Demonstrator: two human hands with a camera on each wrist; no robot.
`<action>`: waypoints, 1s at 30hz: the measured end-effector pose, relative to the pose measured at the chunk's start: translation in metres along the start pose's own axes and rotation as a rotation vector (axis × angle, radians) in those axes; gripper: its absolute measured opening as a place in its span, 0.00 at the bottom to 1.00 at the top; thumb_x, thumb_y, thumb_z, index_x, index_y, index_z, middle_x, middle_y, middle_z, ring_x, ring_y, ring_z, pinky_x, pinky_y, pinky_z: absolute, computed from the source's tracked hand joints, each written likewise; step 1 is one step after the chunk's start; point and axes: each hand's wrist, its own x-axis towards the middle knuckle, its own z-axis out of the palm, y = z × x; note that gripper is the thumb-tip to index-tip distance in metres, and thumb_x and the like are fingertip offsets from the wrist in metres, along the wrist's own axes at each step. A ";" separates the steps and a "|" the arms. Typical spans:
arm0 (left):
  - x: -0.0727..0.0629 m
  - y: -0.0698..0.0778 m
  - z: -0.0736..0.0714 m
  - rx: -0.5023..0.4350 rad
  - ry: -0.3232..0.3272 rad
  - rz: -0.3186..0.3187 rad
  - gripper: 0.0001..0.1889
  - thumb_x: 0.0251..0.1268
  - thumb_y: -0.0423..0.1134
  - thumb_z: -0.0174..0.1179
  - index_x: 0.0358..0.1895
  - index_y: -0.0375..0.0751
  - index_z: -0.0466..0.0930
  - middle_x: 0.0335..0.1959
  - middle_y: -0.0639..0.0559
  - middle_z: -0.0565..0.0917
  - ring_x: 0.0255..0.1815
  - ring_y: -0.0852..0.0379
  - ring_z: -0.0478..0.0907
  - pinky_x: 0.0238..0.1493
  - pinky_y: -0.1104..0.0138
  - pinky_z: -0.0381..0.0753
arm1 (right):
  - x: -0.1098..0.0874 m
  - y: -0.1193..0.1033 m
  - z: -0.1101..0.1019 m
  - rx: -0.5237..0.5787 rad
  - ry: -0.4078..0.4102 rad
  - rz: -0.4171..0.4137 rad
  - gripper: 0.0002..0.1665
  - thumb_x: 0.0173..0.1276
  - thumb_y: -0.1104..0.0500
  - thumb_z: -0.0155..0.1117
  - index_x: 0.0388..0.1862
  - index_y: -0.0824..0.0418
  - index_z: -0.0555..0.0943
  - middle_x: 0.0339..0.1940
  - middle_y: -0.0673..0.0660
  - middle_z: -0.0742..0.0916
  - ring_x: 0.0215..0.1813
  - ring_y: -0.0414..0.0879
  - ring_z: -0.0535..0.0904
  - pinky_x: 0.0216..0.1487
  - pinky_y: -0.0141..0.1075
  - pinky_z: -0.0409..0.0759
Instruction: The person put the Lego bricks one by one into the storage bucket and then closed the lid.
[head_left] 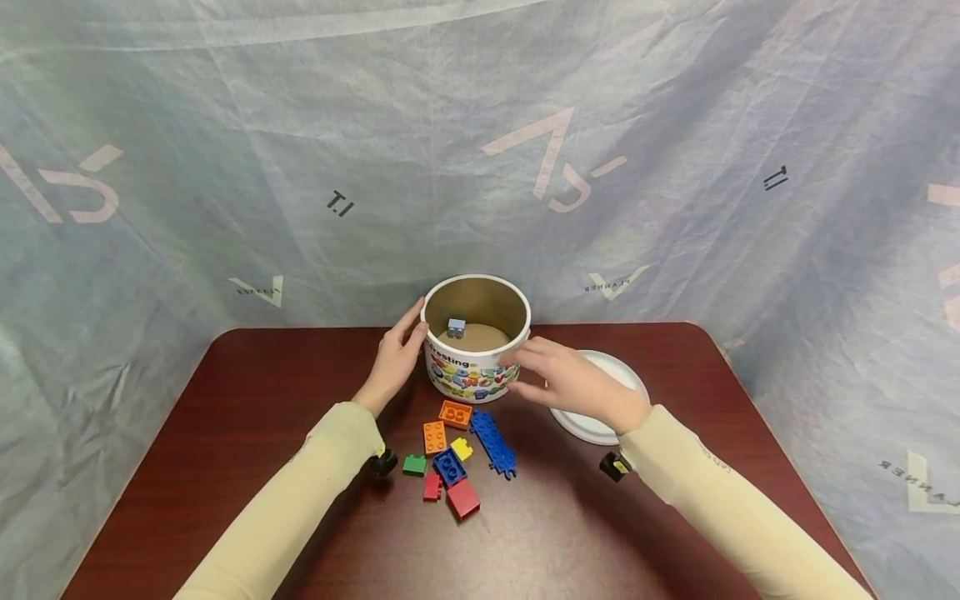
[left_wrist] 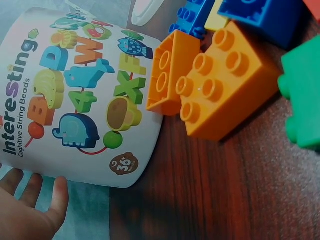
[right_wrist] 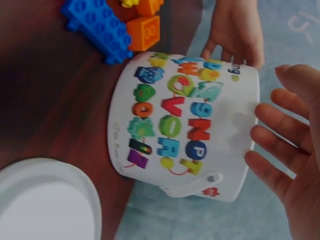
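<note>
A white bucket printed with colourful letters and animals stands upright at the back of the table, its top uncovered. Inside, on its floor, lies a light blue toy brick. My left hand rests against the bucket's left side, fingers extended up to the rim. At the right side is my right hand, fingers spread and slightly bent, fingertips right at the wall near the rim in the right wrist view. Nothing lies in either palm. A white handle hangs along the bucket's side.
In front of the bucket lie orange bricks, a long blue studded piece, a yellow brick, a green brick, a blue brick and red bricks. A white lid lies flat to the right, partly under my right forearm.
</note>
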 end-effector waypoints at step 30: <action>0.000 0.000 -0.001 -0.008 -0.007 0.003 0.29 0.86 0.49 0.49 0.84 0.55 0.59 0.83 0.52 0.61 0.83 0.48 0.57 0.78 0.46 0.63 | -0.044 -0.012 0.073 0.046 -0.073 0.040 0.18 0.71 0.53 0.74 0.54 0.61 0.87 0.46 0.53 0.89 0.49 0.44 0.83 0.53 0.40 0.84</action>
